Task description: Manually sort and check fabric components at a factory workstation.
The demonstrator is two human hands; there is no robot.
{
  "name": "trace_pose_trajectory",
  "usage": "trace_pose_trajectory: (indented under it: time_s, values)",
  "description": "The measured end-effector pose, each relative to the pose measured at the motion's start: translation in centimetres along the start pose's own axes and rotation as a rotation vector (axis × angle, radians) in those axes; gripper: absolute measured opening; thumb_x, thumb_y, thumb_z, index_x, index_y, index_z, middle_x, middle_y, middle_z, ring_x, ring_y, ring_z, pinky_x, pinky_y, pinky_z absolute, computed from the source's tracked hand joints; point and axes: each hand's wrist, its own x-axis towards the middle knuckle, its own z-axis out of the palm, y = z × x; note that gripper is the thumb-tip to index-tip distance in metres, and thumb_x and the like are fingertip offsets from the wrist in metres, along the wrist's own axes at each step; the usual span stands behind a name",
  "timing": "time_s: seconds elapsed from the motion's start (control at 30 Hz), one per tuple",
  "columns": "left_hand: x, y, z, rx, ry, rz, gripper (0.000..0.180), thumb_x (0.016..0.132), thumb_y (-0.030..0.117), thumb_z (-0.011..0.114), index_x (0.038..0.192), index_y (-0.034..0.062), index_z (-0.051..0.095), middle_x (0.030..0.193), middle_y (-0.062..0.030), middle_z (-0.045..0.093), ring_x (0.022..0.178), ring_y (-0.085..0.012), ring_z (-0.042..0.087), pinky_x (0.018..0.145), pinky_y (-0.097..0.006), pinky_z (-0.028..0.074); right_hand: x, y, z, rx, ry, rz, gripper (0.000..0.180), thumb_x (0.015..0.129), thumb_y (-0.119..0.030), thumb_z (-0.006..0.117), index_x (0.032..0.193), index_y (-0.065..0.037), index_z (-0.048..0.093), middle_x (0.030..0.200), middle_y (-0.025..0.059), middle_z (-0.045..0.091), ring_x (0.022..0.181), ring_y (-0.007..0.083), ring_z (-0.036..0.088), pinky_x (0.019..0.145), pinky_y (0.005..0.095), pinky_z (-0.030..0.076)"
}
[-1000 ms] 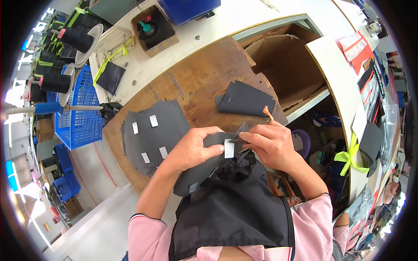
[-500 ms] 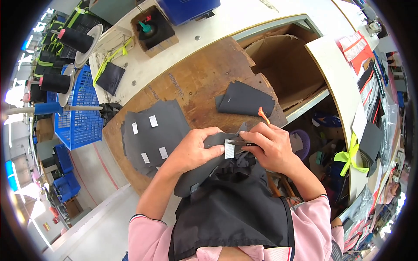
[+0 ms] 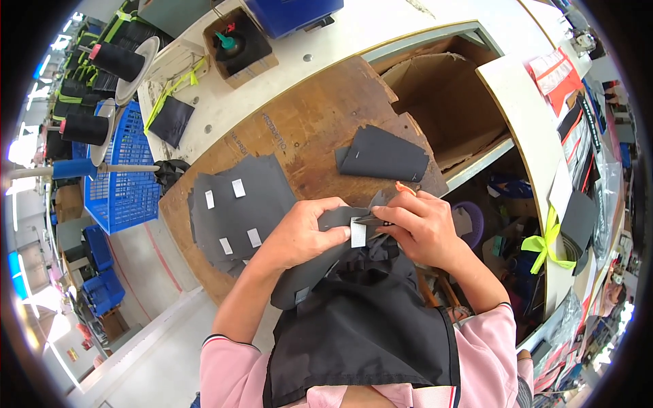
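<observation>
My left hand pinches a dark grey fabric piece by its edge, thumb beside a small white label on it. The rest of that piece drapes over my lap. Closed around a small pair of thread snips, my right hand keeps the blades against the label's upper edge. Most of the snips' handle is hidden in my fingers; an orange tie shows above them. Left of my hands lies a stack of dark grey pieces with several white labels. Folded dark fabric rests farther off.
A worn brown board spans the work area. Beyond it, a white tabletop carries a small open box and a blue bin. Thread cones and a blue basket stand left. A cardboard box sits right.
Both hands stay almost in place, the snips still at the label. My right hand has turned slightly, and the orange tie has swung lower and to the left.
</observation>
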Motion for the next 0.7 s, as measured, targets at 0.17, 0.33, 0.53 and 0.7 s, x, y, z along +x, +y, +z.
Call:
trace_pose_trajectory:
  time_s: [0.17, 0.33, 0.53, 0.7]
  values:
    - [0.0, -0.3, 0.1, -0.105, -0.021, -0.086, 0.021, 0.078, 0.01, 0.062, 0.096, -0.0008, 0.06, 0.081, -0.0016, 0.061, 0.077, -0.0089, 0.053, 0.072, -0.025, 0.044, -0.6, 0.1, -0.5, 0.002, -0.034, -0.019, 0.034, 0.059, -0.011, 0.076, 0.091, -0.009, 0.065, 0.071, 0.001, 0.057, 0.059, 0.019, 0.055, 0.053, 0.0311, 0.044]
    - [0.3, -1.0, 0.2, -0.105, 0.006, -0.027, 0.021, 0.078, 0.009, 0.062, 0.096, -0.0005, 0.06, 0.082, -0.0015, 0.061, 0.077, -0.0084, 0.053, 0.072, -0.025, 0.043, -0.7, 0.1, 0.1, 0.063, 0.093, 0.04, 0.032, 0.059, -0.011, 0.075, 0.09, -0.01, 0.065, 0.07, -0.0009, 0.056, 0.056, 0.0152, 0.054, 0.051, 0.0283, 0.04]
    - [0.0, -1.2, -0.5, -0.187, 0.018, -0.064, 0.022, 0.079, 0.009, 0.064, 0.098, -0.0013, 0.06, 0.083, -0.0028, 0.061, 0.077, -0.0079, 0.053, 0.072, -0.025, 0.045, -0.7, -0.2, 0.4, 0.028, 0.143, 0.043, 0.033, 0.061, -0.005, 0.074, 0.092, -0.007, 0.063, 0.077, 0.0037, 0.058, 0.067, 0.0168, 0.058, 0.055, 0.0273, 0.043]
    - [1.2, -1.1, -0.7, -0.667, 0.375, 0.068, 0.029, 0.082, 0.01, 0.065, 0.108, 0.0018, 0.055, 0.092, -0.0035, 0.061, 0.081, -0.0111, 0.058, 0.072, -0.026, 0.048, -4.0, 1.1, 4.5, 0.844, 0.078, 0.871, 0.025, 0.08, -0.008, 0.067, 0.102, -0.004, 0.057, 0.068, -0.0024, 0.05, 0.058, 0.0037, 0.045, 0.049, 0.0199, 0.036]
